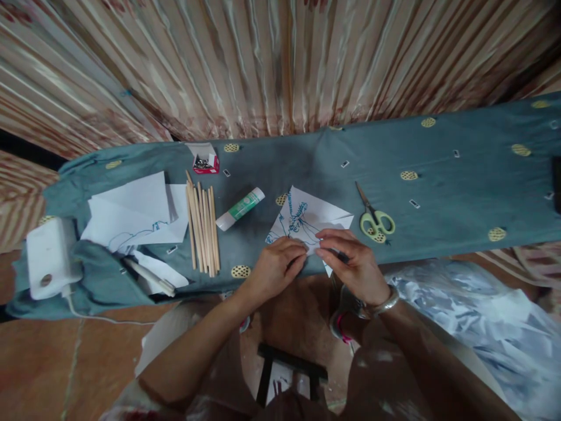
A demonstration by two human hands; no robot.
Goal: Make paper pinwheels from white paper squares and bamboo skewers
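A folded sheet of white paper (319, 210) with blue line drawings lies near the front edge of the cloth-covered table. Its outline is roughly triangular, and a small corner hangs below the right hand. My left hand (280, 263) is closed at the paper's lower edge, thumb and curled fingers together. From the right, my right hand (353, 257) pinches the same edge between thumb and fingers. The two sets of fingertips are close together. Green-handled scissors (376, 219) rest just right of the paper, and a glue stick (241, 209) lies to its left.
Several wooden sticks (204, 228) lie left of the glue stick, below an open red box of small metal pieces (205, 162). Further left are paper sheets (131, 204), a pen (151, 277) and a white corded device (51, 257). A plastic bag (477, 316) sits at lower right.
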